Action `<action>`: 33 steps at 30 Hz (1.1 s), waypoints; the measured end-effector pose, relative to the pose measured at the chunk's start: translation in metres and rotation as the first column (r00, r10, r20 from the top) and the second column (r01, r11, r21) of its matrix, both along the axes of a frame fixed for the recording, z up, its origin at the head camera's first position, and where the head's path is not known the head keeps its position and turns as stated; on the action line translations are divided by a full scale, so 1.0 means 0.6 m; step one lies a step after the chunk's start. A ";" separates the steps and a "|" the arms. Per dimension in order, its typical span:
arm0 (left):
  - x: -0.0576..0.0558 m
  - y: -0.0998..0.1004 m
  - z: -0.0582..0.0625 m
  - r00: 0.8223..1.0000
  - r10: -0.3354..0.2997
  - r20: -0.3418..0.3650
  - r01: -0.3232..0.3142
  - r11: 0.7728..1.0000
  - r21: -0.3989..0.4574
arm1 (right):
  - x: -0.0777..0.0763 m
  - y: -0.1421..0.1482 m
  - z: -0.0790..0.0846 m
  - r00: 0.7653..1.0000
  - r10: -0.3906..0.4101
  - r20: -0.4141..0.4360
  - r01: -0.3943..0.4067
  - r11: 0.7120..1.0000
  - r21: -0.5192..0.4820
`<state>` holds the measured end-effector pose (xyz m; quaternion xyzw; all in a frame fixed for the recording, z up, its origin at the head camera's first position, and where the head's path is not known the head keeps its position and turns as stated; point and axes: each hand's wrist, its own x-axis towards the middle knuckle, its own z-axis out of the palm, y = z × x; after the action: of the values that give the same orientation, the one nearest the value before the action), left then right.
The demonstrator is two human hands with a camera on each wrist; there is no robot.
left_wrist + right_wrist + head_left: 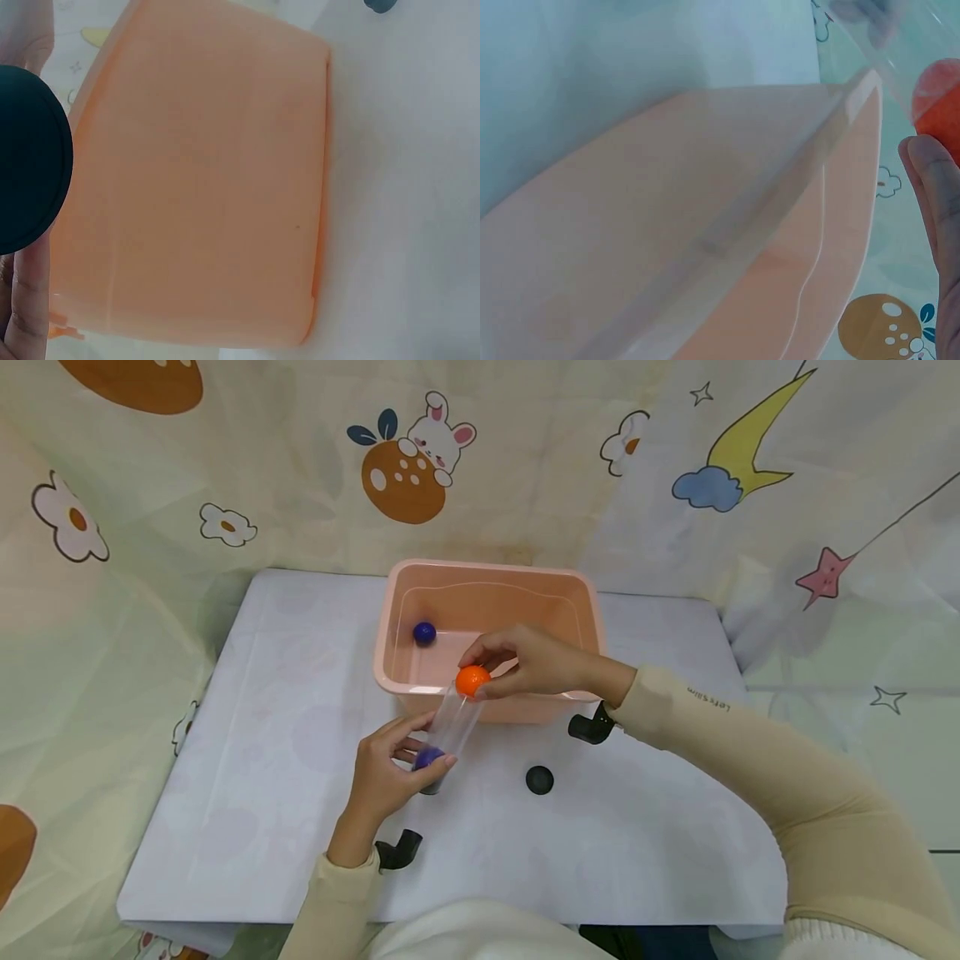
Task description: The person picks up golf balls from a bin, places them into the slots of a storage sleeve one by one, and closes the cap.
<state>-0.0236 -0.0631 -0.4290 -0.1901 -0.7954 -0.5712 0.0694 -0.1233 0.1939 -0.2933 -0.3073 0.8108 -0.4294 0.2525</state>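
Tilted in my left hand (393,768) is a clear tube (458,718), gripped near its lower end between fingers and thumb. A blue ball (429,757) lies inside that end. The tube's dark round base (34,161) shows large in the left wrist view. My right hand (525,664) pinches an orange ball (472,680) at the tube's upper mouth. In the right wrist view the orange ball (939,112) sits partly inside the clear rim, fingertips against it. Behind the tube stands a pink plastic basin (491,571), with another blue ball (424,633) on its floor.
A black round cap (539,780) lies on the white-covered table (637,827), right of the tube. Black wrist mounts (399,850) show at both cuffs. A patterned cloth (525,460) hangs behind and beside the table.
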 end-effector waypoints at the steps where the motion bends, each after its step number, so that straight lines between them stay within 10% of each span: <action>1: 0.000 0.000 0.001 1.000 0.002 -0.001 -0.002 1.000 0.000 | 0.002 -0.001 0.000 1.000 0.003 0.005 -0.003 1.000 -0.006; 22: 0.000 0.003 -0.004 0.998 0.007 -0.057 -0.005 0.999 0.033 | 0.005 0.003 -0.004 0.998 0.051 0.023 -0.049 0.996 -0.073; 33: 0.000 0.002 -0.008 0.998 0.017 -0.062 -0.014 0.999 0.046 | -0.005 0.009 -0.003 0.996 -0.049 0.068 0.053 0.997 -0.059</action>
<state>-0.0237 -0.0620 -0.4340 -0.2000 -0.7812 -0.5823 0.1031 -0.1261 0.1994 -0.2951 -0.2795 0.7963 -0.4700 0.2587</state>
